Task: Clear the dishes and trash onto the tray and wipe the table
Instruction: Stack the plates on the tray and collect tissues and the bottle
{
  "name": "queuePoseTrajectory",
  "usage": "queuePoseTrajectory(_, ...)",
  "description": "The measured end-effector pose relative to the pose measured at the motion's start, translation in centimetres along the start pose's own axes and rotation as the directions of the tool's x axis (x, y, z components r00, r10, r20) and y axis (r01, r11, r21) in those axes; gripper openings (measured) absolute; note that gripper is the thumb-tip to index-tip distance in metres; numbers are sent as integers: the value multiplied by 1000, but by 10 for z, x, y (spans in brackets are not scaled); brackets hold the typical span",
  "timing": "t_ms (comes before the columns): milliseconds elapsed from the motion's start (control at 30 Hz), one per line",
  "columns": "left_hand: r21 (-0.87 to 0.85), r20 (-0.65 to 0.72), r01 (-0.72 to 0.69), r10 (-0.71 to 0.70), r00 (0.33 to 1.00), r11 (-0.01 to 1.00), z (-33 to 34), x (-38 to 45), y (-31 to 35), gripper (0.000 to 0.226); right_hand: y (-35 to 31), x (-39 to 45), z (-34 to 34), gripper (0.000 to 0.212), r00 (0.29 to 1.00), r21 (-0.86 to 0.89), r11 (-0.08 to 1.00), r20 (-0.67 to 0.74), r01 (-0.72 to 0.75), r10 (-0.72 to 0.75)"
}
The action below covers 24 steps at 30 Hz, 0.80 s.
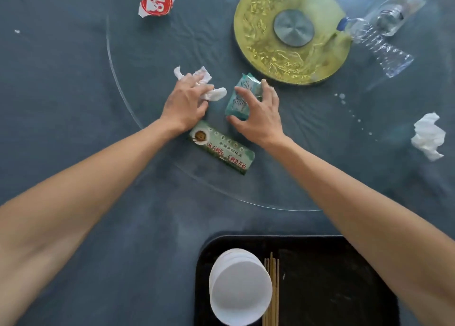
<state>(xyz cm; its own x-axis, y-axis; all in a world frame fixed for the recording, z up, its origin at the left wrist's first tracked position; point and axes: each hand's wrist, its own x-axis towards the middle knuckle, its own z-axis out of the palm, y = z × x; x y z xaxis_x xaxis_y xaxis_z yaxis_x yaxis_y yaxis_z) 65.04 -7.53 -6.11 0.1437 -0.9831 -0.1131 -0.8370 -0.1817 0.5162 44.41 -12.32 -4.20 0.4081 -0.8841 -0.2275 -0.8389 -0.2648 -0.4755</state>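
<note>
My left hand grips a crumpled white tissue on the glass turntable. Beside it, my right hand pinches a teal tissue packet between thumb and fingers. A green printed wrapper lies flat just below both hands. The black tray sits at the near edge and holds stacked white bowls and wooden chopsticks.
A gold turntable hub lies beyond my right hand. A crushed clear bottle rests at the far right, another crumpled tissue at the right, a red-and-white torn lid at the far left. Blue cloth covers the table.
</note>
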Motion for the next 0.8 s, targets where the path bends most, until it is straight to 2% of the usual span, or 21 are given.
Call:
queuePoseTrajectory(133,-45,-36,-44,42,998,998,-3,-20,7,38,6,-21,-3,69,999,74,997,-47,6,-3)
queuePoseTrajectory(400,-170,-100,-51,34,994,984,-10,-98,49,41,26,-123,-22,75,994,67,997,-109,24,-17)
queuePoseTrajectory(633,-309,-43,-93,83,996,946,-4,-178,133,45,65,-248,-35,88,990,118,992,-120,-53,67)
queuePoseTrajectory(800,-382,104,-168,223,969,909,19,-221,200,37,108,-330,-45,101,966,108,978,-169,-180,197)
